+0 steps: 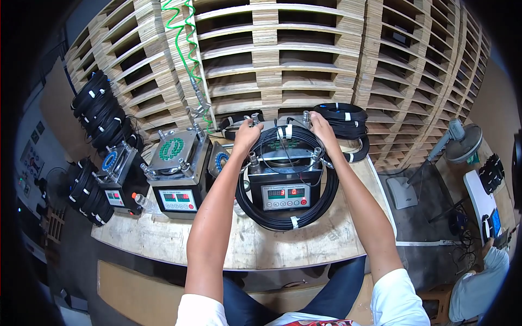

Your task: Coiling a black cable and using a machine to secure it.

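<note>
A fibre polishing machine (256, 191) with a lit red display stands in front of me. A coil of black cable (248, 205) with white ties loops round it and over its top. My left hand (248, 136) is closed at the far left metal corner post (255, 117). On the far right metal corner post (306, 117), my right hand (323, 131) has its fingers pressed. Two near corner posts (253, 158) stand free of my hands. Green connectors on the top plate show partly through the coil.
To the left stand another polisher (174, 199) with a ring of green connectors and a smaller one (112, 179) with blue connectors. A clear bottle (142, 202) is between them. Cable coils (348, 120) lie behind right. Pallets (304, 49) rise behind; a person (478, 282) sits right.
</note>
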`<control>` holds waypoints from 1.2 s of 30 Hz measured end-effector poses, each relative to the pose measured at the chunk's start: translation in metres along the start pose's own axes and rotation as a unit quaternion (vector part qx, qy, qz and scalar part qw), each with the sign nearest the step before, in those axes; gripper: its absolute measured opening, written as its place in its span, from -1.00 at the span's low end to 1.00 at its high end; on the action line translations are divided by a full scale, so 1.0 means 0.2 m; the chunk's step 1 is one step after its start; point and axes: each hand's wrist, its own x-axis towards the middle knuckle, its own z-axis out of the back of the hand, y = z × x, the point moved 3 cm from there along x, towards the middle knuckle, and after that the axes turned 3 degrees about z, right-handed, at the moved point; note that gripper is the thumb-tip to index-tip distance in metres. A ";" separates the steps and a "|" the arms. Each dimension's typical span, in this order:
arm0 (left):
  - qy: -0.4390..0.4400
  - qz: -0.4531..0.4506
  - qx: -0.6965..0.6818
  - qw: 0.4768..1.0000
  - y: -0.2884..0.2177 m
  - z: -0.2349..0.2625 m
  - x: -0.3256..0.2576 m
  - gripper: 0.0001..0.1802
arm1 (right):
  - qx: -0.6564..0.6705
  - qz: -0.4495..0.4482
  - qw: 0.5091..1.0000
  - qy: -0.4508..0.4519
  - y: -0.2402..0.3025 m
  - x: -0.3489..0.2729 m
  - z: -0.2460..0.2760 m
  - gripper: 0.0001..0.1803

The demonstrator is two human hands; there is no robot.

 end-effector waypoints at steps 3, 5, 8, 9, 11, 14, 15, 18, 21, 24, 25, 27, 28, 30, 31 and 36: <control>-0.001 0.001 -0.005 1.000 0.01 0.00 0.00 -0.23 | -0.045 -0.013 0.999 -0.009 0.06 -0.03 -0.01 -0.44; 0.001 0.008 0.000 1.000 0.01 0.01 0.00 -0.24 | -0.069 -0.025 0.997 -0.005 0.11 -0.05 0.00 -0.42; -0.004 0.025 0.005 1.000 0.01 0.01 -0.01 -0.24 | -0.093 -0.054 0.994 0.017 0.14 -0.04 0.01 -0.41; -0.003 0.034 0.019 0.999 0.01 0.01 -0.01 -0.25 | -0.090 -0.070 0.993 0.037 0.14 -0.04 0.00 -0.41; 0.000 0.038 0.031 0.999 -0.01 0.00 -0.01 -0.25 | -0.074 -0.044 0.996 0.028 0.08 -0.02 0.01 -0.41; 0.001 0.039 0.039 0.998 0.00 0.00 0.00 -0.25 | -0.045 -0.004 0.999 0.016 0.05 -0.02 0.00 -0.44; -0.003 0.038 0.043 0.998 0.01 0.00 0.00 -0.26 | -0.034 0.011 0.999 0.009 0.06 -0.02 0.00 -0.45; -0.013 0.028 0.049 0.998 0.02 0.02 0.00 -0.27 | 0.013 -0.016 1.000 -0.008 0.08 -0.04 -0.02 -0.48; -0.019 0.012 0.034 0.999 -0.01 0.01 0.00 -0.30 | -0.007 -0.010 1.000 -0.004 0.05 -0.02 0.00 -0.45; -0.020 0.008 0.019 1.000 -0.03 -0.02 -0.02 -0.34 | -0.024 -0.003 1.000 -0.013 0.03 -0.02 0.02 -0.47; -0.021 0.008 0.022 1.000 -0.02 -0.01 -0.02 -0.34 | -0.022 -0.002 1.000 -0.012 0.07 -0.03 0.01 -0.47; -0.023 0.007 0.030 0.999 0.01 0.02 -0.02 -0.32 | -0.048 -0.046 0.998 0.003 0.12 -0.06 -0.01 -0.53; -0.025 0.013 0.023 0.999 0.01 0.02 -0.01 -0.31 | -0.056 -0.048 0.997 0.002 0.14 -0.06 -0.01 -0.52; -0.023 0.030 0.035 0.999 0.02 0.02 0.00 -0.29 | -0.063 -0.037 0.997 0.006 0.12 -0.05 -0.01 -0.51; -0.021 0.029 0.034 0.999 0.00 0.01 -0.01 -0.29 | -0.071 -0.028 0.997 0.007 0.08 -0.04 0.00 -0.49; -0.018 0.035 0.038 0.999 0.00 0.00 -0.01 -0.29 | -0.042 0.013 0.999 0.006 -0.01 -0.01 -0.02 -0.45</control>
